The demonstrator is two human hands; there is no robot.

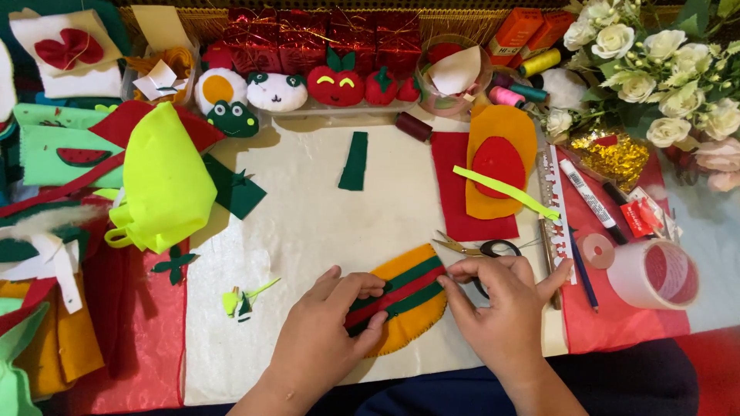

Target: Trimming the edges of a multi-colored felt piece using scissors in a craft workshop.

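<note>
Many felt pieces lie around the white cloth that covers the work place. At the far left there is a neon yellow fabric piece, and a small dark green felt strip lies alone higher on the cloth. Near the front edge, the left hand presses down with its fingers bent on the left end of the orange felt burger shape, which has green and red stripes across it. The right hand pinches the right end of the same piece with thumb and fingertips, so both hands are clamped on it, close together. The piece looks light, thin and soft; I judge it bends easily and the layers may slide, so holding it at both ends, flat on the cloth, seems best. Just behind the right hand lie scissors, then a red felt rectangle, and at the far right a tape roll.
</note>
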